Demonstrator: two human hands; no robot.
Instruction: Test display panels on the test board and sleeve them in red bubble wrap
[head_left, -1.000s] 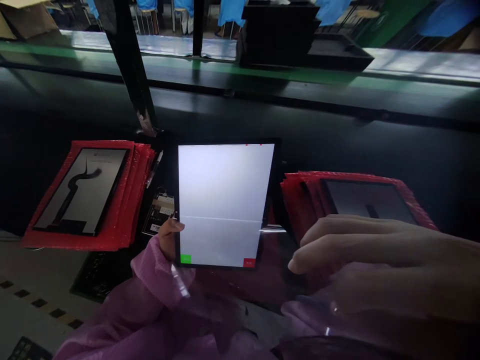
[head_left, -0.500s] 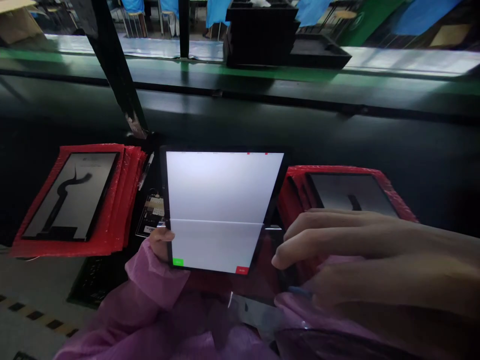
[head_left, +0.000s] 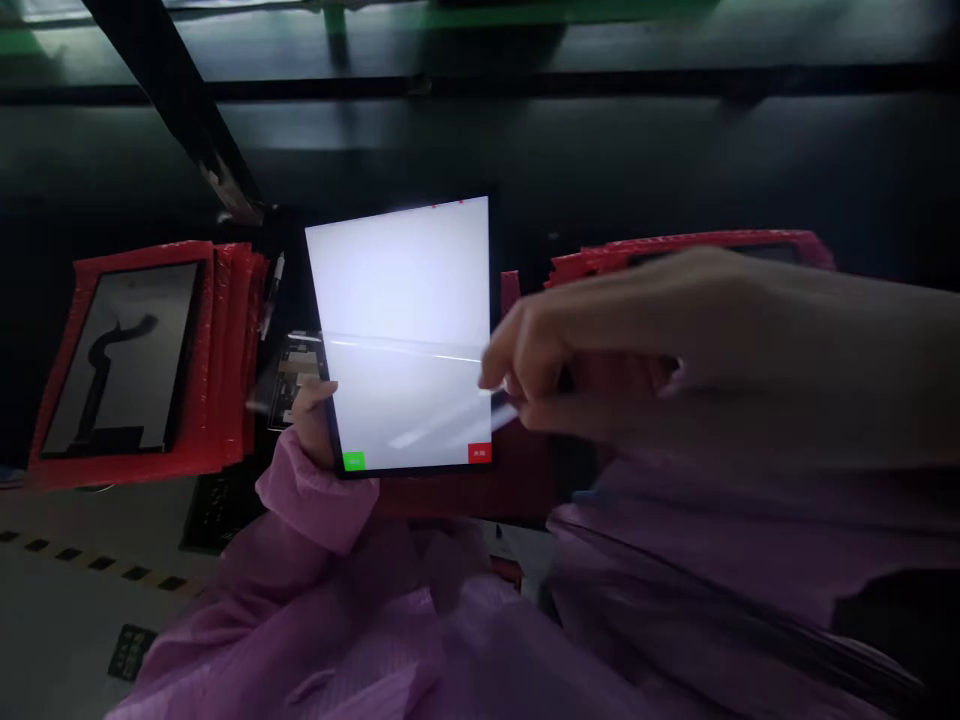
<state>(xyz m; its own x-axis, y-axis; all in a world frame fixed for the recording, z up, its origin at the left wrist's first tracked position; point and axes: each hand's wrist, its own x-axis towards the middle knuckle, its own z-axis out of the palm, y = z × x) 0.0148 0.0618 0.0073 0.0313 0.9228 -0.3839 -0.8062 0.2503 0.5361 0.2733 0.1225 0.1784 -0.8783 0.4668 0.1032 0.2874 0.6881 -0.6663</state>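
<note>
left hand (head_left: 311,415) is gripping a glowing white black-framed rectangular tablet (head_left: 409,300) by its left edge, long axis running away, right hand (head_left: 637,315) hovering half-curled by its right edge, can't tell if holding anything

An electronics workshop was indicated by a display panel (head_left: 146,365) on red bubble-wrap pouches (head_left: 225,375), a circuit board (head_left: 292,385) and striped floor tape (head_left: 85,559).
</note>
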